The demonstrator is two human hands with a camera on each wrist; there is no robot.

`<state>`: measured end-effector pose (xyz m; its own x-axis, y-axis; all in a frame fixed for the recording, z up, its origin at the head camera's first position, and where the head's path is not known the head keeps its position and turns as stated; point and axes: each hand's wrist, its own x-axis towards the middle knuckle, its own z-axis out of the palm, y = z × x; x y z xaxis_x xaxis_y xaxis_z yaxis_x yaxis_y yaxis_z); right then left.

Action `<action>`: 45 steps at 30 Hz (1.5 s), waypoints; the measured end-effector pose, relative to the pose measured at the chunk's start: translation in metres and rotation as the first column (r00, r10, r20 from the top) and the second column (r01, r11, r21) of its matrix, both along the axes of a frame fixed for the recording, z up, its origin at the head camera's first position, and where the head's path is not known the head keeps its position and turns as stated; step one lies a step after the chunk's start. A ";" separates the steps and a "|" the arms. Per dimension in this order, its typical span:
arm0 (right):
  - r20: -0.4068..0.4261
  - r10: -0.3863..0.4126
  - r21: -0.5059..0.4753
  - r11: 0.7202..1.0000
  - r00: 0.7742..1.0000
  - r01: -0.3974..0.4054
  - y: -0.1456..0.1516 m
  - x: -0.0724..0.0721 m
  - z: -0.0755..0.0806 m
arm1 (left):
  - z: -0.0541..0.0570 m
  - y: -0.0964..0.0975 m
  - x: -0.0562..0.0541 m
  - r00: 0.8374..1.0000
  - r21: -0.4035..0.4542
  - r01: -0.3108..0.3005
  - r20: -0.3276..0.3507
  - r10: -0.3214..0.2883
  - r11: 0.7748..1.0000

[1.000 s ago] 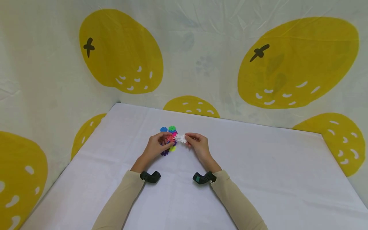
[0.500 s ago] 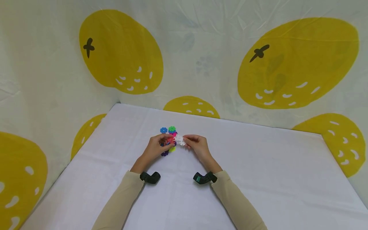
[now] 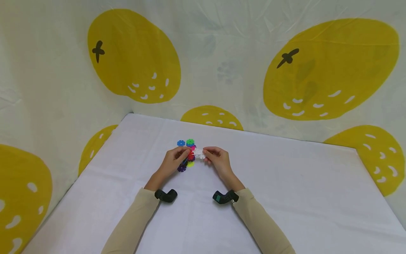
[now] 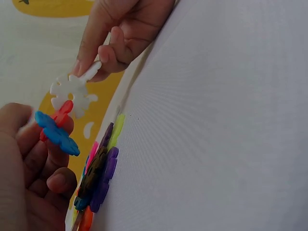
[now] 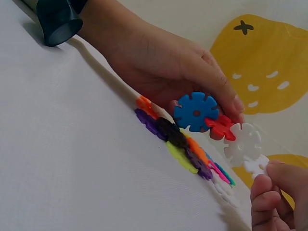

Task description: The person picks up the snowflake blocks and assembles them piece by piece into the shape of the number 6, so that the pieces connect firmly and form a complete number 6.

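Both hands hold a small joined chain of notched plastic snowflake discs above the table. In the right wrist view the chain runs from a blue disc (image 5: 187,118) through a red disc (image 5: 222,127) to a white disc (image 5: 240,143), with a second white disc (image 5: 255,166) at its end. My left hand (image 3: 172,159) pinches the red disc between thumb and fingers, partly covering it. My right hand (image 3: 220,158) pinches the end white disc between thumb and index finger, its other fingers curled below.
Several loose snowflake discs lie in a cluster beneath the left hand, among them a green disc (image 3: 190,141), a light blue disc (image 3: 181,143), a yellow disc (image 3: 190,164) and a dark purple disc (image 3: 182,169). A white cloth (image 3: 285,183) covers the table. A fruit-patterned curtain (image 3: 222,63) stands behind.
My left thumb has shifted up onto the red disc, uncovering discs below it. The white discs have tilted slightly in my right hand, which has barely moved.
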<state>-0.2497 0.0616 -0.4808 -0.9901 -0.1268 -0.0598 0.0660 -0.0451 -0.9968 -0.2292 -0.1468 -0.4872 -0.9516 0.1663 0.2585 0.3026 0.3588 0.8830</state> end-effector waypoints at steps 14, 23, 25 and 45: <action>0.027 0.100 0.058 0.993 0.995 -0.101 0.000 0.000 0.002 | -0.002 0.000 -0.001 0.998 -0.019 0.067 -0.003 -0.067 0.998; 0.012 0.087 -0.007 0.996 0.996 -0.087 -0.001 0.000 -0.002 | -0.005 0.000 -0.001 0.996 0.034 0.072 0.059 -0.074 0.997; 0.000 0.091 -0.029 0.995 0.996 -0.091 -0.001 0.000 -0.003 | -0.003 0.000 -0.001 0.994 0.060 0.077 0.069 -0.081 0.995; 0.015 0.194 0.044 0.980 0.981 -0.194 -0.001 0.002 0.001 | -0.001 0.000 -0.001 0.992 0.023 0.079 0.096 -0.080 0.997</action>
